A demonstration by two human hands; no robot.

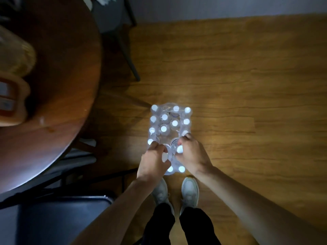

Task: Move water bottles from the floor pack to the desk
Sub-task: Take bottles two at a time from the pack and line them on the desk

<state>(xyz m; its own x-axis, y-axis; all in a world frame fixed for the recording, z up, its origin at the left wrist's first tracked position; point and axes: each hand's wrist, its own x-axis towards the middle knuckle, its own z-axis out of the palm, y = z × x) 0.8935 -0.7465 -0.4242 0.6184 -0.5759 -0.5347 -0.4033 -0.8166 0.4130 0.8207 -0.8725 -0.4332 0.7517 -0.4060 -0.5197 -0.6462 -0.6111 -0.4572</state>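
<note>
From where I stand, nothing can be read: the bottle pack [169,131] on the floor shows only blank white caps, its wrap without legible print.

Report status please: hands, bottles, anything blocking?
Left hand and right hand each closed on a bottle neck in the floor pack. Desk to left. Chair beside it.

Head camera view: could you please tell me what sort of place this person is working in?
Probably a home or small office room, dimly lit. It has a wood-plank floor, a round wooden desk with dark chairs beside it, and a shrink-wrapped pack of water bottles standing on the floor.
</note>
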